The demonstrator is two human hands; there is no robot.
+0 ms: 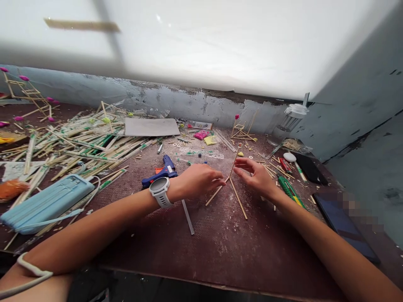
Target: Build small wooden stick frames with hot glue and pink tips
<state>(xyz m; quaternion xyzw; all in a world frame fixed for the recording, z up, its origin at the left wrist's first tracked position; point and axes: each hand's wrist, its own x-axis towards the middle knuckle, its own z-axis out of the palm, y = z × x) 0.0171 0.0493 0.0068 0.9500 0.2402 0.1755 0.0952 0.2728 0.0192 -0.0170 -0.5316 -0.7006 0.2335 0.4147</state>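
A Y-shaped frame of thin wooden sticks (238,197) stands between my hands, two sticks spreading toward me and one rising from the joint. My left hand (201,181), with a pale watch on its wrist, has its fingers together at the joint, closed on the frame from the left. On the other side, my right hand (256,178) is curved, thumb and fingers apart, its fingertips beside the rising stick. Whether they touch it I cannot tell. A blue hot glue gun (163,171) lies left of my left hand, and a clear glue stick (188,218) lies below it.
A large pile of wooden sticks (85,144) covers the left, with a light blue case (50,203) in front. At right lie a green utility knife (290,191), a dark phone (310,167) and a dark tablet-like device (343,224). A lidded clear cup (291,119) stands by the wall.
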